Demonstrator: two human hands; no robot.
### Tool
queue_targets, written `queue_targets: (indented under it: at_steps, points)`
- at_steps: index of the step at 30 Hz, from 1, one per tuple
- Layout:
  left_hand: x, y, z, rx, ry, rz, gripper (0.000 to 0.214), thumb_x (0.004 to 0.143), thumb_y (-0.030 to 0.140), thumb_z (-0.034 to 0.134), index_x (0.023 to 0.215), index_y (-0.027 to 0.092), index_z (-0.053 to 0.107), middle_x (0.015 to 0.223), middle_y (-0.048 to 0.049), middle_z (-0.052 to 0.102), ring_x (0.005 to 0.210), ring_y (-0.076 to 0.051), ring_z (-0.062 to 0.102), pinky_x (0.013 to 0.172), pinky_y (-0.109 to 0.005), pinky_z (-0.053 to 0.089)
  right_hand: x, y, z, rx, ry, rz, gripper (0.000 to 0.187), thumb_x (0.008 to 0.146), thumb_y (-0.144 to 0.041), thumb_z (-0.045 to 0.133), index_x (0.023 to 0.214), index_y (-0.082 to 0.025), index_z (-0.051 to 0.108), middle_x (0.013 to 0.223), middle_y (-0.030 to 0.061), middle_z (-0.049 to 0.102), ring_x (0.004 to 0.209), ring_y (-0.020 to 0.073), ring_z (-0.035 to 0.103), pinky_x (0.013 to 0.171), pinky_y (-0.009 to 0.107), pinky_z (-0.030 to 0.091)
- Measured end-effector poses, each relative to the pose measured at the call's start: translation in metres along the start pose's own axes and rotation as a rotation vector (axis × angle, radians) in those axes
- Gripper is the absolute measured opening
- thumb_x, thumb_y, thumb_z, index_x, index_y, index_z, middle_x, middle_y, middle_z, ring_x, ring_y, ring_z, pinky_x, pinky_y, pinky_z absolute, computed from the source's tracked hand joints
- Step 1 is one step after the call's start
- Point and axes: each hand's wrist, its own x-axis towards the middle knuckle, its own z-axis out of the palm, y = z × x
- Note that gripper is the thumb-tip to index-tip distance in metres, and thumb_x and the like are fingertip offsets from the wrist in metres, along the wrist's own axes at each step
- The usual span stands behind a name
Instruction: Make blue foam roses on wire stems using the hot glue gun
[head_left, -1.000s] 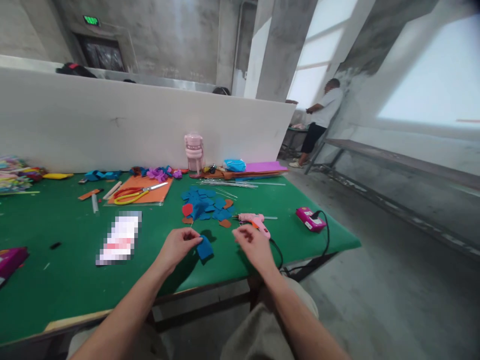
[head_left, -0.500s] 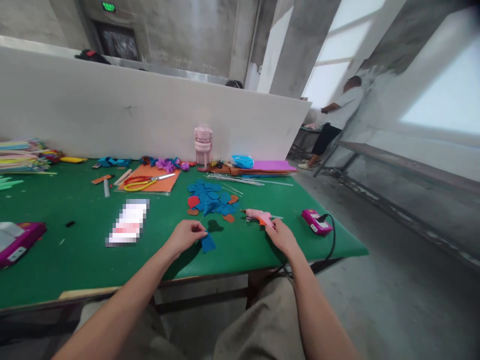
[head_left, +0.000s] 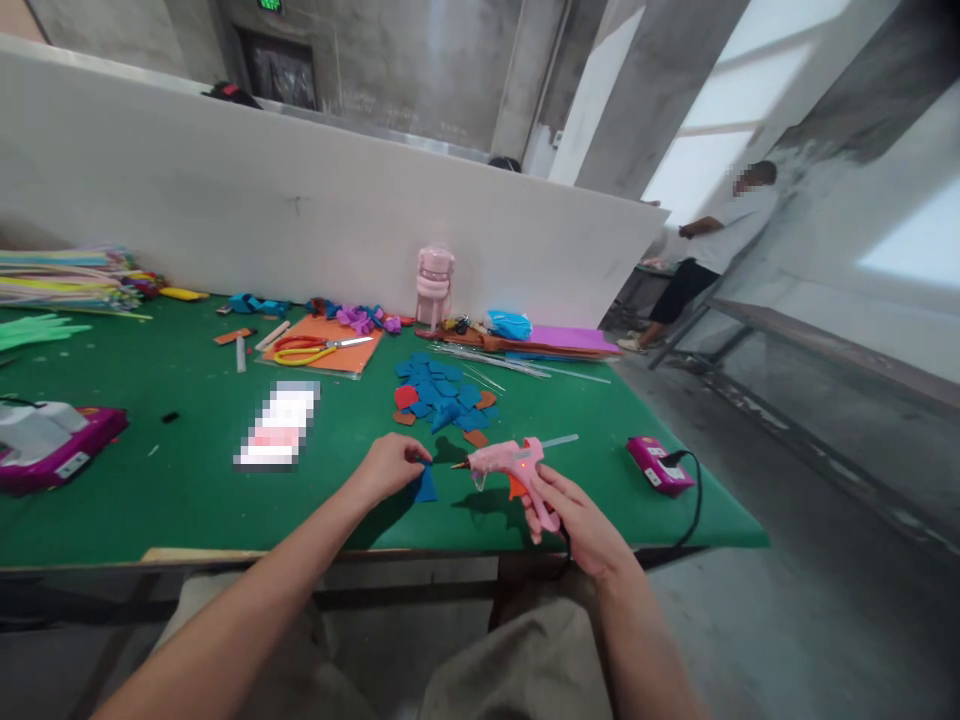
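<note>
My left hand [head_left: 394,465] is closed, pinching a small blue felt piece [head_left: 427,486] that hangs below its fingertips. Just above those fingers a folded blue shape [head_left: 446,414] rises over the pile; how it is supported is hard to make out. In my right hand [head_left: 577,515] is a pink hot glue gun [head_left: 517,462], held off the table by its handle. Its nozzle points left, close to the blue felt, and a clear glue stick sticks out at the back. Blue felt cutouts [head_left: 431,378], with a red one [head_left: 406,397] and several brown ones, lie behind my hands.
On the green table [head_left: 225,515] lie yellow-and-red scissors [head_left: 307,352] on orange sheets, a pixelated flat object [head_left: 279,425], and magenta power strips [head_left: 660,466] at both sides. A pink bottle [head_left: 434,288] stands by the white partition [head_left: 360,210]. A person [head_left: 724,240] stands beyond, right.
My right hand has lifted the glue gun off the table and brought its nozzle left toward the blue piece in my left hand. The whole view has shifted slightly.
</note>
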Motion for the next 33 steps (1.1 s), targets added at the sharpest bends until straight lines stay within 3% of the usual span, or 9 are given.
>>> queue_targets:
  at_steps: [7, 12, 21, 28, 33]
  points:
    - [0.0, -0.003, -0.006, -0.036, -0.046, 0.006, 0.003, 0.054, 0.019, 0.065, 0.056, 0.017, 0.064, 0.049, 0.0017, 0.056, 0.05, -0.014, 0.05, 0.048, -0.023, 0.033, -0.003, -0.001, 0.003, -0.025, 0.005, -0.009, 0.028, 0.073, -0.044, 0.063, 0.081, -0.018, 0.054, 0.062, -0.0017, 0.056, 0.044, 0.0083, 0.05, 0.044, 0.022, 0.041]
    - [-0.004, 0.0, -0.008, -0.051, -0.138, 0.024, 0.015, 0.064, 0.032, 0.061, 0.064, 0.017, 0.062, 0.049, 0.0034, 0.053, 0.041, -0.009, 0.041, 0.041, -0.021, 0.03, -0.001, 0.001, 0.002, 0.012, 0.014, -0.031, 0.026, 0.075, -0.042, 0.062, 0.079, -0.018, 0.053, 0.063, -0.0016, 0.056, 0.045, 0.0078, 0.049, 0.045, 0.021, 0.041]
    - [0.0, -0.001, -0.003, 0.199, -0.073, 0.039, 0.003, 0.06, 0.019, 0.06, 0.058, 0.017, 0.062, 0.056, 0.0004, 0.059, 0.056, -0.015, 0.053, 0.051, -0.023, 0.034, -0.01, -0.007, 0.01, -0.057, -0.053, -0.04, 0.029, 0.078, -0.045, 0.058, 0.083, -0.018, 0.05, 0.063, -0.0037, 0.053, 0.045, 0.0068, 0.049, 0.045, 0.019, 0.04]
    - [-0.002, 0.004, -0.003, 0.279, -0.086, 0.025, 0.012, 0.063, 0.017, 0.057, 0.068, 0.016, 0.068, 0.065, -0.0024, 0.067, 0.063, -0.016, 0.059, 0.055, -0.023, 0.038, -0.012, -0.002, 0.021, -0.312, -0.12, -0.05, 0.034, 0.083, -0.051, 0.044, 0.096, -0.019, 0.046, 0.077, -0.0002, 0.057, 0.045, 0.0064, 0.049, 0.042, 0.019, 0.037]
    - [-0.003, 0.005, -0.003, 0.308, -0.077, 0.028, 0.014, 0.063, 0.015, 0.056, 0.068, 0.015, 0.069, 0.067, -0.0036, 0.068, 0.064, -0.016, 0.06, 0.056, -0.022, 0.039, -0.013, -0.002, 0.027, -0.589, -0.119, -0.135, 0.032, 0.085, -0.048, 0.042, 0.085, -0.017, 0.05, 0.063, -0.003, 0.051, 0.047, 0.0074, 0.042, 0.045, 0.02, 0.034]
